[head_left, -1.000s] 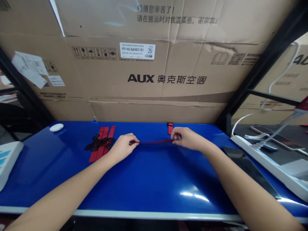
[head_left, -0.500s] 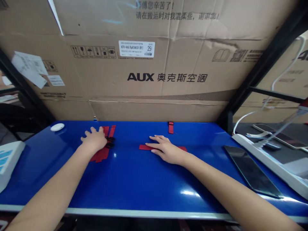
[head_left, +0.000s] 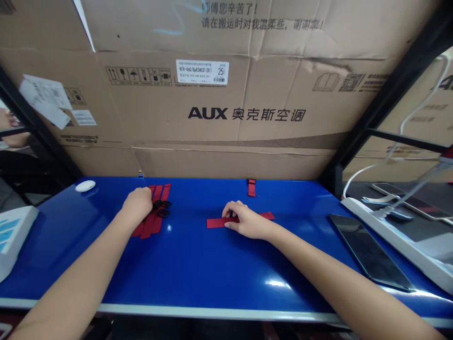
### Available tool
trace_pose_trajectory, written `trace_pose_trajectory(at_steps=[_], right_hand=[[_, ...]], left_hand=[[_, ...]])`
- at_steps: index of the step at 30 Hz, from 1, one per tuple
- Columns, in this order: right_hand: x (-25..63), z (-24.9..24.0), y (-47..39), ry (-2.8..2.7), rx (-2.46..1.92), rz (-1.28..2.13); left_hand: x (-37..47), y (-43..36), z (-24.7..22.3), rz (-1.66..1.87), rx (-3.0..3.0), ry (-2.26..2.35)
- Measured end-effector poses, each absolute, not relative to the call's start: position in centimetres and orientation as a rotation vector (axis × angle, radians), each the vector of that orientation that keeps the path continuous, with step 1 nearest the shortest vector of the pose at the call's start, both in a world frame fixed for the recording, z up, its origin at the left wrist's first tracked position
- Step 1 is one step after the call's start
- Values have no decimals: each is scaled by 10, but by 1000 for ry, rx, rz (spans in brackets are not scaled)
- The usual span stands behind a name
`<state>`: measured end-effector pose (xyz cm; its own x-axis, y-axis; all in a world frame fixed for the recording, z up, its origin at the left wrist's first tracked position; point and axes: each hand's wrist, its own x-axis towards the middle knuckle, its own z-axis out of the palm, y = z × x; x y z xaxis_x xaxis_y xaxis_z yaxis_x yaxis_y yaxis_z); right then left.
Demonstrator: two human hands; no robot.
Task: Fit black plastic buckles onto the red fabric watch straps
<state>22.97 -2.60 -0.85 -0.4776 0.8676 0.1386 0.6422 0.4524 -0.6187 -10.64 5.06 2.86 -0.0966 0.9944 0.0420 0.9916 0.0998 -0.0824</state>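
Note:
A flat red webbing strap lies on the blue tabletop. My right hand is over its middle, fingers curled down on the far side and thumb at the near edge, closed on it. To the left, several red strap pieces lie bunched, with black plastic buckles on them. My left hand is closed at the left side of this bunch; its fingertips and anything in them are hidden. A short red strap with a black buckle lies at the table's back edge.
A large cardboard sheet stands behind the table. On the right are a dark phone and a white power strip with cables. A white oval object and a white-and-blue box sit at left.
Both hands have gone from spread fingers to curled ones. My left hand has closed beside the bunch of straps; my right fingers have bent down onto the single strap, which shifted very slightly.

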Motion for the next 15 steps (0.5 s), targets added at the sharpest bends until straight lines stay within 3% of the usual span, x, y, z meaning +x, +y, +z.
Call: trace_pose_trajectory(at_steps=[6,12,15], right_hand=[[227,-9,-29,-2372,-1137,646],[218,-6,-32,-2351,-1142,705],[220,-5,-31,-2301,-1068,843]], left_hand=[[-131,66,27,-180,-2225,-2360],[-91,51,30,-830,-2548,-2062],[-48,32,25,-1383,-3055,-2045]])
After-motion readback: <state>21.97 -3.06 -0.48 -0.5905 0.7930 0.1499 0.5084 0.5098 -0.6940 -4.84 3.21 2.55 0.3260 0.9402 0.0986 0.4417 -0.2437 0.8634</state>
